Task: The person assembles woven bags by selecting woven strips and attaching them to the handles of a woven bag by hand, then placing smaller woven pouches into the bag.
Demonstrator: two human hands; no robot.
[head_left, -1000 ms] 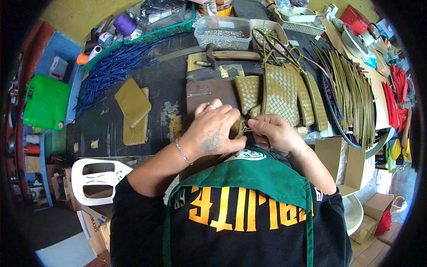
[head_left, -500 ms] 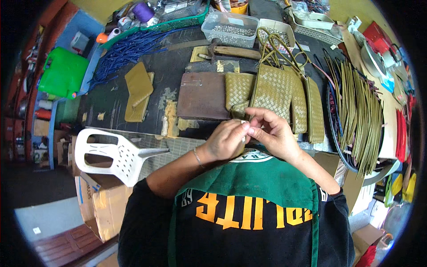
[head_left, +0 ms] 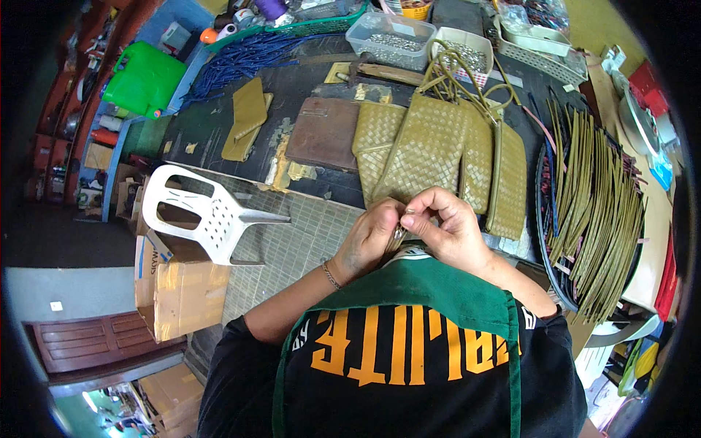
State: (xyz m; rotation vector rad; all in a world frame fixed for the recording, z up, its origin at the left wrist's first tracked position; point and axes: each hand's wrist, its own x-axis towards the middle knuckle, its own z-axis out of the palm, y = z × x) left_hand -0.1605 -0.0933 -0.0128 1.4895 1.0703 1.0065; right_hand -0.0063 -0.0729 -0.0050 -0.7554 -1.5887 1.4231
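Observation:
My left hand (head_left: 371,235) and my right hand (head_left: 447,223) meet in front of my green apron (head_left: 453,277), at the table's near edge. The fingers of both are closed in a pinch, tips almost touching. Small shiny bits (head_left: 399,232), metallic in look, show between the fingertips; their kind is too small to make out. Just beyond my hands lies an olive woven leather bag (head_left: 427,146) with thin looped straps (head_left: 456,66). Other olive woven pieces lie beside it, one narrow panel (head_left: 505,182) on the right.
A brown flat leather piece (head_left: 323,135) and folded olive leather (head_left: 248,120) lie leftward on the black table (head_left: 208,139). Olive strips (head_left: 591,212) fill a tray at right. Tubs of metal bits (head_left: 387,44) stand behind. A white chair (head_left: 208,215) is at left.
The view has shifted, so the table and chair sit differently in it. My hands stay together, the fingers slightly rearranged; shiny bits now show where a whitish bit showed before.

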